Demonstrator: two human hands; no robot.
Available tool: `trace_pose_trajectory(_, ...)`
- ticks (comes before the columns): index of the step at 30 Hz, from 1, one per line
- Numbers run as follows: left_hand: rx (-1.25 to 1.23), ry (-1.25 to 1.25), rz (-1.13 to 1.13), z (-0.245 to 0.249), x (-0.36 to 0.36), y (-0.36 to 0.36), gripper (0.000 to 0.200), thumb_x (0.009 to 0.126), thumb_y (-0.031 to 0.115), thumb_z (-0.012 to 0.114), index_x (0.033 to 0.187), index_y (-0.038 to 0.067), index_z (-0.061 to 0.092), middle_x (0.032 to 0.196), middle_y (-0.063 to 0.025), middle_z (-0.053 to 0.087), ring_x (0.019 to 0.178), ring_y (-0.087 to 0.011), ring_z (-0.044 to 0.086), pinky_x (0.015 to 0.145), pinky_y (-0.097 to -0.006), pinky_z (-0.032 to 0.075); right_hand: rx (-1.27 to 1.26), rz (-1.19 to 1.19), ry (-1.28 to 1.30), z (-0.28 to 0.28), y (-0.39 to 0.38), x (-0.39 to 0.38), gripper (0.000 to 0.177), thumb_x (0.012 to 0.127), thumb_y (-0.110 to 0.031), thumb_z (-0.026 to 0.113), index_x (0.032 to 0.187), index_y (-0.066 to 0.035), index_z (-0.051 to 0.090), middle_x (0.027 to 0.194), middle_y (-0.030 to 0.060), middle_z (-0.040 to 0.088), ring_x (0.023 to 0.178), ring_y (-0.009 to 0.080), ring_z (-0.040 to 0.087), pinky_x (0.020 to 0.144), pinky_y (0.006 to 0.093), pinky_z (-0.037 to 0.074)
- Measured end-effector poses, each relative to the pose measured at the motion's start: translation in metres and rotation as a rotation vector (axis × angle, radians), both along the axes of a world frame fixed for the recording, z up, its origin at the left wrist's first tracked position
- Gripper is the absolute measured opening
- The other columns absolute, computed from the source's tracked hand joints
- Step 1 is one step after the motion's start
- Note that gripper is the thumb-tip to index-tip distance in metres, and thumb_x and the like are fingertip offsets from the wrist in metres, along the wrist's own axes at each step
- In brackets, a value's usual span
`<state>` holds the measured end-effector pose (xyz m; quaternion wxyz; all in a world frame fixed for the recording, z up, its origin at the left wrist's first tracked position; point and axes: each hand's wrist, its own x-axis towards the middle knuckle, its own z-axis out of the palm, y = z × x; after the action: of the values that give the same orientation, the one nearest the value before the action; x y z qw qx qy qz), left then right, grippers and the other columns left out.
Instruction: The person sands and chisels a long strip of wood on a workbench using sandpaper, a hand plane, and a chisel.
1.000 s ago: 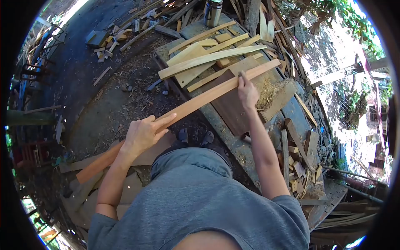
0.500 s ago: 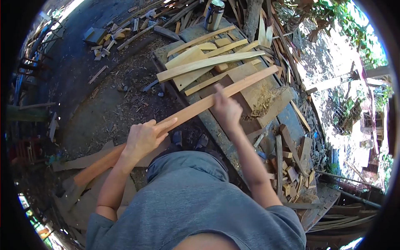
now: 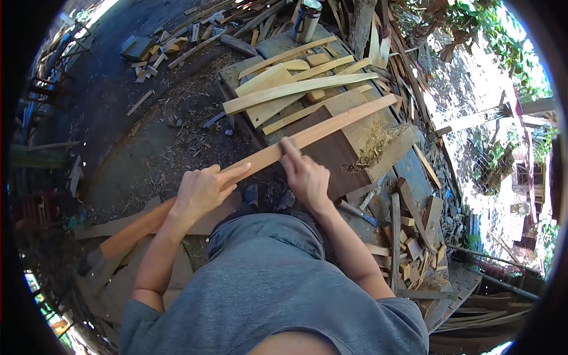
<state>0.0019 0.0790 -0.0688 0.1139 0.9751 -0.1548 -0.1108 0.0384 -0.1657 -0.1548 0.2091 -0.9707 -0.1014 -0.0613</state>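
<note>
A long reddish-brown wooden plank (image 3: 337,125) runs diagonally, its far end over the workbench and its near end low at the left. My left hand (image 3: 204,192) is wrapped around the plank at mid-length, index finger stretched along it. My right hand (image 3: 307,177) is pinched at the plank's edge, further up than the left. At its fingertips shows a small dark piece (image 3: 284,144), slightly blurred, possibly sandpaper. Beneath the plank, a dark brown flat sheet (image 3: 325,155) lies on the workbench (image 3: 234,74).
Pale wooden strips (image 3: 296,93) and a metal flask (image 3: 307,21) stand or lie on the bench's far part. Wood shavings (image 3: 378,145) are heaped at the right. Small offcuts (image 3: 414,248) pile up near the bench's right side. Scraps litter the floor (image 3: 142,177).
My right hand has slid down along the plank, toward my left hand and my body. My left hand keeps its hold, and the plank has barely shifted.
</note>
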Motion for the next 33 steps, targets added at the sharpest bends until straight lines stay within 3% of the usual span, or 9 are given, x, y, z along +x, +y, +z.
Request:
trace_pose_trajectory(2,-0.005,0.004,-0.008,-0.001,0.001,0.001,0.059,0.083,0.03,0.071,0.137,0.044,0.05,0.072,-0.0074,0.058,0.062,-0.0274,0.066,0.059,-0.0401,0.054,0.054,0.117,-0.028,0.005,-0.003,-0.003,0.042,0.094,-0.034,0.057,0.135,-0.036,0.052,0.064,0.0141,0.063,0.055,0.0329,0.065,0.051,0.0464,0.053)
trace_pose_trajectory(5,-0.023,0.004,-0.024,-0.004,-0.004,-0.004,0.061,0.082,0.028,0.072,0.137,0.043,0.051,0.071,-0.0073,0.058,0.062,-0.0274,0.065,0.058,-0.0394,0.054,-0.007,-0.208,0.024,-0.035,-0.057,0.056,0.034,0.098,-0.04,0.045,0.13,-0.034,0.056,0.075,0.0178,0.068,0.066,0.0381,0.068,0.056,0.0495,0.053)
trace_pose_trajectory(8,-0.003,0.002,-0.036,-0.005,-0.006,-0.003,0.062,0.081,0.027,0.073,0.138,0.04,0.051,0.071,-0.0074,0.058,0.063,-0.0275,0.064,0.058,-0.0391,0.053,-0.051,-0.369,0.219,-0.049,-0.103,0.104,0.04,0.097,-0.048,0.043,0.133,-0.035,0.056,0.097,0.0193,0.07,0.088,0.0419,0.067,0.078,0.0505,0.053)
trace_pose_trajectory(13,-0.012,0.041,0.081,-0.012,-0.002,-0.001,0.066,0.08,0.038,0.074,0.141,0.033,0.049,0.076,-0.01,0.065,0.067,-0.0301,0.068,0.061,-0.0413,0.055,0.089,-0.348,0.318,-0.054,-0.102,0.107,0.045,0.097,-0.05,0.041,0.139,-0.036,0.049,0.113,0.0206,0.067,0.102,0.0421,0.064,0.088,0.0509,0.05)
trace_pose_trajectory(19,-0.061,0.219,0.151,-0.068,0.037,-0.011,0.059,0.075,0.056,0.073,0.11,0.009,0.068,0.081,-0.0155,0.071,0.076,-0.0339,0.069,0.067,-0.0426,0.054,0.169,-0.346,0.304,-0.072,-0.1,0.101,0.048,0.098,-0.05,0.042,0.143,-0.036,0.044,0.112,0.023,0.066,0.103,0.0439,0.063,0.087,0.0517,0.05)
trace_pose_trajectory(21,-0.405,0.395,0.296,-0.083,0.053,-0.022,0.052,0.077,0.054,0.072,0.09,0.004,0.07,0.076,-0.0146,0.069,0.073,-0.0311,0.067,0.065,-0.0411,0.05,0.183,-0.359,0.296,-0.076,-0.099,0.098,0.048,0.098,-0.05,0.042,0.143,-0.036,0.044,0.111,0.0243,0.066,0.102,0.0441,0.063,0.086,0.0518,0.05)
trace_pose_trajectory(25,-0.255,0.434,0.157,-0.111,0.062,-0.047,0.051,0.077,0.05,0.074,0.092,0.002,0.071,0.071,-0.0114,0.066,0.069,-0.0207,0.066,0.064,-0.0352,0.05,0.278,-0.315,0.224,-0.094,-0.1,0.096,0.049,0.099,-0.049,0.041,0.146,-0.037,0.039,0.106,0.0281,0.066,0.099,0.0449,0.064,0.084,0.0522,0.05)
trace_pose_trajectory(27,-0.197,0.554,0.105,-0.123,0.07,-0.046,0.06,0.074,0.052,0.076,0.111,0.005,0.07,0.078,-0.0138,0.07,0.07,-0.0261,0.069,0.07,-0.037,0.054,0.276,-0.311,0.236,-0.096,-0.104,0.091,0.05,0.099,-0.048,0.042,0.147,-0.037,0.036,0.105,0.0283,0.066,0.098,0.0452,0.064,0.083,0.0525,0.05)
trace_pose_trajectory(33,-0.612,1.062,0.271,-0.117,0.064,-0.051,0.057,0.079,0.038,0.076,0.12,0.001,0.06,0.072,-0.0092,0.067,0.068,-0.019,0.066,0.067,-0.0348,0.054,0.173,-0.32,0.328,-0.087,-0.103,0.079,0.053,0.099,-0.047,0.042,0.15,-0.038,0.027,0.102,0.0279,0.066,0.094,0.046,0.065,0.08,0.0535,0.051)
